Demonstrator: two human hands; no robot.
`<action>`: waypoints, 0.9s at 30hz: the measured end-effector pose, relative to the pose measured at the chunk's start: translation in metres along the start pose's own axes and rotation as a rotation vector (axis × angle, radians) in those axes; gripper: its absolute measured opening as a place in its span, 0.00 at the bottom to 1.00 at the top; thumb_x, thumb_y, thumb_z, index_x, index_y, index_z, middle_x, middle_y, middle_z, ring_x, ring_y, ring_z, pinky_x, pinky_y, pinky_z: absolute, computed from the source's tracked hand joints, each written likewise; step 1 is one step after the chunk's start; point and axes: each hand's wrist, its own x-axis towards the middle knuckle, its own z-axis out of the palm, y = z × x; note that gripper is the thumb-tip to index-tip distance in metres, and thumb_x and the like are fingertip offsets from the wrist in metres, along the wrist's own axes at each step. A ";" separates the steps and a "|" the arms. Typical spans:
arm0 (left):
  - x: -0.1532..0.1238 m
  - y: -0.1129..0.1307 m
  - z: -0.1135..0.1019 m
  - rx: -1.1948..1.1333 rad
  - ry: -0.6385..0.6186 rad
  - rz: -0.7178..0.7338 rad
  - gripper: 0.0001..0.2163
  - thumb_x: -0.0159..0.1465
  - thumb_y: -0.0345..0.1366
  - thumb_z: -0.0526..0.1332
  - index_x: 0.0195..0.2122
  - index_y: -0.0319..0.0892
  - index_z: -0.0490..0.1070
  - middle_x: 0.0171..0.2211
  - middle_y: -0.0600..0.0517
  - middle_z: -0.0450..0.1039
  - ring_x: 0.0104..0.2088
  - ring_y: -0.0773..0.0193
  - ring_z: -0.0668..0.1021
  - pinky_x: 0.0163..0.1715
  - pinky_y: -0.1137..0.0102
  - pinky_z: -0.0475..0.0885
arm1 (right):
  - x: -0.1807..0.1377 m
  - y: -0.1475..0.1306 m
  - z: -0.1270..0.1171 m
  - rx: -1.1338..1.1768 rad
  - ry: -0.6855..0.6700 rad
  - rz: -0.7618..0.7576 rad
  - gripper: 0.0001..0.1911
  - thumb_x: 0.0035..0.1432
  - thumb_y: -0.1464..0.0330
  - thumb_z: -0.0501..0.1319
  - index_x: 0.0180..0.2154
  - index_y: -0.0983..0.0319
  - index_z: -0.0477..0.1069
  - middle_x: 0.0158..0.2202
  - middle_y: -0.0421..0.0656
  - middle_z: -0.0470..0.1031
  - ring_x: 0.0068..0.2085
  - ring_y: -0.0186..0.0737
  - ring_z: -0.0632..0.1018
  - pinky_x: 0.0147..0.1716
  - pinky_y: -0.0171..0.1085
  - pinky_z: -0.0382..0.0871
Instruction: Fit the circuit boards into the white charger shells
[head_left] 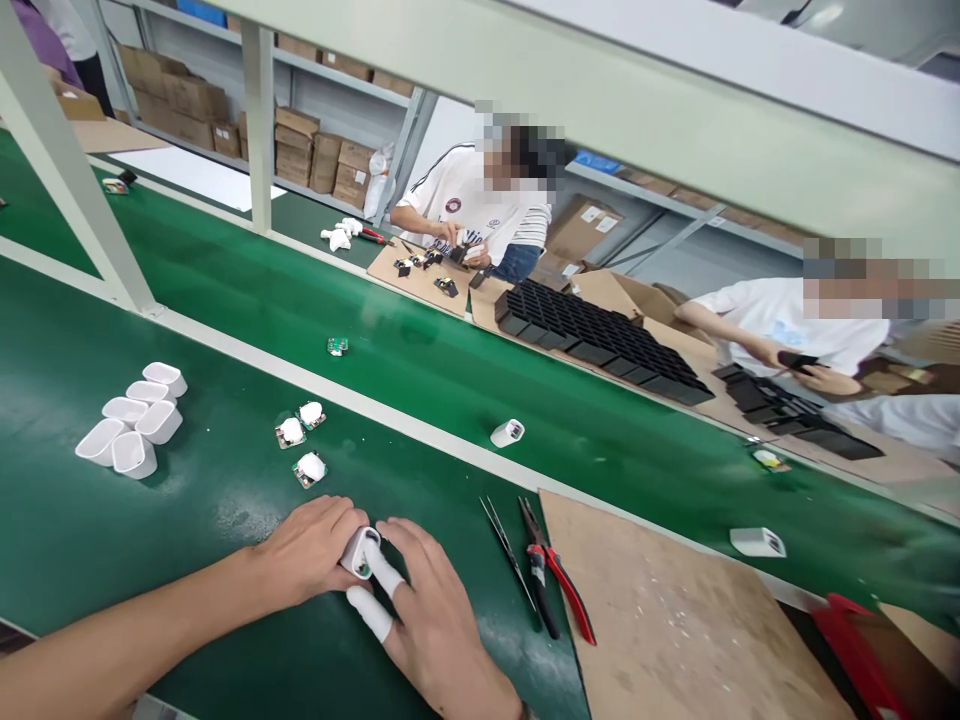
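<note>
Stretching beneath your left hand (311, 550) and your right hand (439, 620), the green desk (217, 470) takes up the near ground. Ahead of both hands runs a green belt (420, 360), set off from the desk by a pale rail (337, 398). A worn tan board (660, 600) lies to the right of your right hand; well ahead of that hand and to its right, across the belt, stands a long block of black cases (600, 335). Your right hand has its fingers spread, while your left is curled in a pinch. Between your right hand and the board lie red-and-black pliers (551, 575), with slim tweezers (510, 560) just beside them on the side nearer you. Ahead and well to the left of your left hand, six white housings (124, 411) sit clustered. Another white housing (358, 550) is pinched in your left hand, its mouth turned toward your right, whose index finger reaches that mouth; you cannot tell whether the thumb touches it. Just ahead of your left hand lie three small circuit boards (289, 432) topped with white. Smallest are the white finger covers (386, 570) on your right thumb and index finger.
</note>
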 end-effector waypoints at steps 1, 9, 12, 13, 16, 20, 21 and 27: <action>0.000 0.000 0.000 -0.011 -0.014 -0.014 0.19 0.61 0.45 0.74 0.43 0.44 0.66 0.36 0.53 0.71 0.34 0.57 0.76 0.36 0.64 0.70 | 0.001 0.000 0.002 0.008 -0.004 0.002 0.19 0.71 0.70 0.60 0.61 0.62 0.66 0.60 0.55 0.71 0.61 0.57 0.72 0.55 0.56 0.77; 0.005 0.002 -0.013 -0.138 -0.080 -0.036 0.10 0.64 0.35 0.67 0.44 0.44 0.68 0.39 0.51 0.71 0.37 0.57 0.75 0.37 0.64 0.71 | 0.007 0.011 0.009 0.193 -0.043 0.069 0.21 0.68 0.68 0.64 0.60 0.60 0.66 0.56 0.54 0.71 0.55 0.54 0.75 0.52 0.54 0.77; 0.004 0.002 -0.019 -0.213 -0.098 -0.042 0.09 0.65 0.34 0.64 0.45 0.45 0.69 0.40 0.51 0.71 0.38 0.58 0.76 0.39 0.63 0.72 | 0.008 0.015 0.008 0.199 -0.086 0.083 0.20 0.68 0.67 0.63 0.59 0.59 0.66 0.55 0.52 0.72 0.52 0.53 0.77 0.50 0.54 0.77; 0.004 0.002 -0.021 -0.225 -0.104 -0.048 0.10 0.65 0.34 0.65 0.47 0.45 0.69 0.40 0.51 0.71 0.39 0.57 0.76 0.40 0.63 0.73 | 0.009 0.016 0.007 0.220 -0.083 0.107 0.20 0.69 0.67 0.63 0.60 0.58 0.65 0.55 0.52 0.73 0.51 0.52 0.77 0.50 0.53 0.77; 0.002 0.002 -0.029 -0.226 -0.060 -0.055 0.19 0.62 0.40 0.71 0.50 0.45 0.65 0.42 0.50 0.72 0.40 0.56 0.77 0.40 0.62 0.74 | 0.010 0.022 0.003 0.283 0.005 0.167 0.19 0.72 0.69 0.59 0.61 0.57 0.63 0.53 0.50 0.74 0.50 0.48 0.78 0.50 0.49 0.77; 0.000 0.002 -0.040 -0.137 0.051 0.138 0.20 0.65 0.44 0.72 0.50 0.44 0.66 0.46 0.47 0.74 0.45 0.54 0.77 0.45 0.60 0.75 | 0.009 0.027 0.003 0.309 0.044 0.147 0.18 0.73 0.73 0.53 0.61 0.55 0.65 0.51 0.49 0.75 0.49 0.46 0.78 0.49 0.48 0.77; 0.000 0.003 -0.042 -0.096 0.058 0.203 0.14 0.68 0.42 0.68 0.49 0.44 0.67 0.46 0.46 0.74 0.45 0.54 0.77 0.44 0.60 0.75 | 0.008 0.028 0.004 0.308 0.036 0.139 0.18 0.73 0.73 0.53 0.61 0.55 0.65 0.51 0.49 0.75 0.49 0.46 0.78 0.49 0.48 0.77; 0.002 0.016 -0.050 0.063 0.091 0.321 0.05 0.73 0.28 0.57 0.40 0.41 0.70 0.45 0.44 0.75 0.38 0.60 0.78 0.35 0.66 0.76 | 0.000 0.040 0.004 0.271 0.073 0.152 0.18 0.74 0.72 0.53 0.61 0.56 0.65 0.53 0.50 0.75 0.50 0.46 0.78 0.50 0.48 0.78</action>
